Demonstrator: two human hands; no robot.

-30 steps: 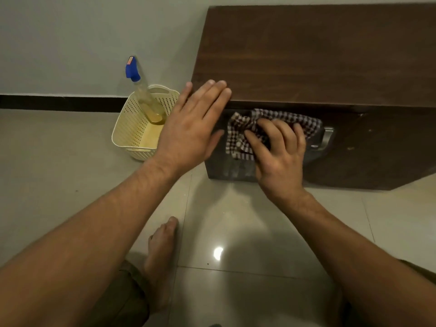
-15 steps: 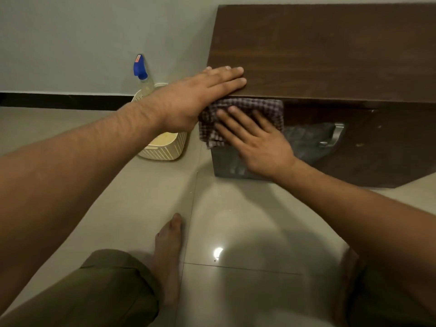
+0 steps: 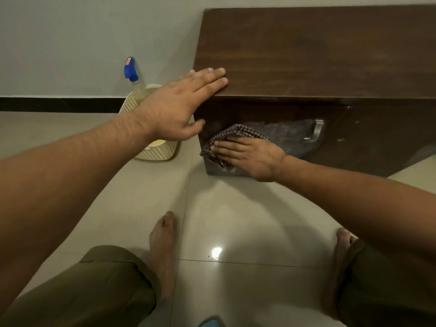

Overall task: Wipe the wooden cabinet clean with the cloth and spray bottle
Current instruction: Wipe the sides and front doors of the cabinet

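Against the lower left front of the dark brown wooden cabinet I had my right hand spread flat, fingers together, pressing the brown checked cloth to the panel, left of the metal handle. My left hand lay open on the cabinet's top left corner. Farther left, the blue-nozzled clear spray bottle stood in a cream perforated plastic basket on the floor.

Left hand flat, fingers extended; right hand flat, pressing.
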